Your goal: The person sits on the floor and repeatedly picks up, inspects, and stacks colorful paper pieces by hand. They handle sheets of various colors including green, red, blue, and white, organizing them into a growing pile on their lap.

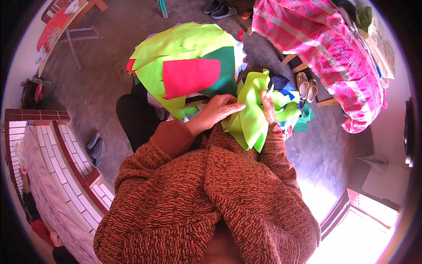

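A lime-green fabric piece (248, 123) hangs in folds between my two hands, just above my lap. My left hand (216, 113) pinches its left side, the fingers closed and partly hidden by one another. Along the right edge my right hand (268, 110) grips the same cloth, thumb side up. Directly ahead stands a large heap topped with lime-green cloth (151, 72). A red fabric piece (191, 77) and a dark green fabric piece (226, 72) lie on that heap. To its right, behind my right hand, is a smaller pile of blue, green and white scraps (288, 99).
A pink checked cloth (325, 53) covers furniture at the far right, with tan shoes (307, 86) beside it. Dark slippers (220, 9) lie at the back. Left are a white-tiled brick structure (72, 176), dark shoes (95, 147) and a table with red top (55, 28).
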The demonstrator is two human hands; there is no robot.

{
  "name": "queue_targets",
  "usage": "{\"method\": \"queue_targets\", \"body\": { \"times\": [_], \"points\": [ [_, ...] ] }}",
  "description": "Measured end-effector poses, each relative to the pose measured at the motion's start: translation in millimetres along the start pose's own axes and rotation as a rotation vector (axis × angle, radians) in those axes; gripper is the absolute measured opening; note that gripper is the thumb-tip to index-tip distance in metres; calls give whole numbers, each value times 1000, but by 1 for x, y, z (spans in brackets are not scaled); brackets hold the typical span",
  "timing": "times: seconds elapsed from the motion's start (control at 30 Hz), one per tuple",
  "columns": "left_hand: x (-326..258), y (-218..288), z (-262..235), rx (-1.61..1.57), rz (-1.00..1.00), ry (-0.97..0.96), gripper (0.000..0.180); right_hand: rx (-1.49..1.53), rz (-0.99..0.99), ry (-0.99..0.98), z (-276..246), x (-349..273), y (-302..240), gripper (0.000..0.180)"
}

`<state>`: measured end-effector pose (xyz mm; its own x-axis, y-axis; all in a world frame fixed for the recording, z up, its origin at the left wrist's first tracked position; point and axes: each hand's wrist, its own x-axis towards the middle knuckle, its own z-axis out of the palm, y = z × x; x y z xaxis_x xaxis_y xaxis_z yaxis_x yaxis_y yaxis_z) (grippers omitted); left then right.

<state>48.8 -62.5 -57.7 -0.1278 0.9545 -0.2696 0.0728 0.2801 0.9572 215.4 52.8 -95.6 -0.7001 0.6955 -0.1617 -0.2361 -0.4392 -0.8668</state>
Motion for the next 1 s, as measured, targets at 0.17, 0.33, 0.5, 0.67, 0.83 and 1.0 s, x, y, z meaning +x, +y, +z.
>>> {"method": "queue_targets", "body": {
  "times": [0.17,0.33,0.5,0.67,0.83,1.0],
  "points": [
    [13,-12,8,5,167,88,29,142,45,58,9,-3,-3,51],
    [15,-6,15,-111,289,196,16,114,49,36,7,-3,-5,42],
    [10,-1,11,-41,371,216,14,96,54,53,9,-3,-7,39],
    [-3,17,5,-84,468,60,10,152,96,68,6,-1,-5,38],
    [-17,35,-3,-211,429,-217,11,401,183,75,4,-3,8,39],
    [-33,54,-11,-388,225,-379,16,331,95,59,8,-3,4,36]
  ]
}}
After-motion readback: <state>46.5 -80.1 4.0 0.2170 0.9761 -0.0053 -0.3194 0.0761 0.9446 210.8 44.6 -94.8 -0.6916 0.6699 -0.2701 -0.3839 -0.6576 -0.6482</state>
